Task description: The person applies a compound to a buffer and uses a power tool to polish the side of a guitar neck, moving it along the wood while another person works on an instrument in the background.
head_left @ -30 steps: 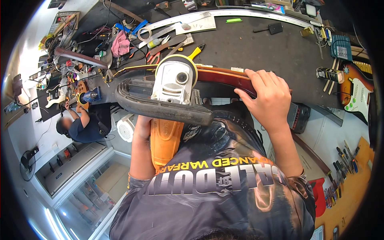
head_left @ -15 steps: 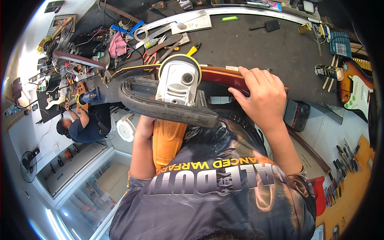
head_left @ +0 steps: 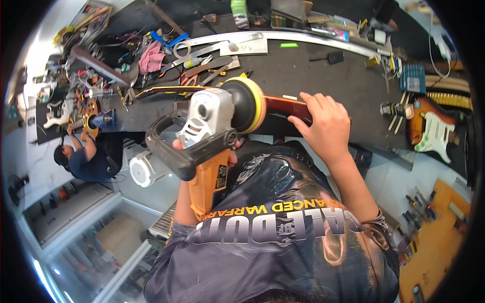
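My left hand (head_left: pixel 233 158) is wrapped around the orange body of a power polisher (head_left: pixel 207 169), partly hidden behind the tool. The polisher has a silver head, a black loop handle and a round yellow-edged pad (head_left: pixel 252 105), which is turned on edge toward the right. Behind the pad lies a dark red guitar (head_left: pixel 284 105), seen nearly edge-on, its slim neck reaching left. My right hand (head_left: pixel 326 121) grips the guitar's right end, thumb on the near side and fingers over the top. Whether the pad touches the guitar I cannot tell.
The dark workbench (head_left: pixel 323 76) carries pliers (head_left: pixel 189 81), a pink cloth (head_left: pixel 151 58) and a long metal straightedge (head_left: pixel 303 39). A sunburst guitar body (head_left: pixel 419 123) stands at the right. To the left, another person (head_left: pixel 96 154) works on a guitar. Hand tools (head_left: pixel 422 204) hang at lower right.
The polisher has swung so its pad now faces right rather than toward the bench, and its head has shifted left. My right hand keeps its grip on the guitar. The whole view has shifted slightly.
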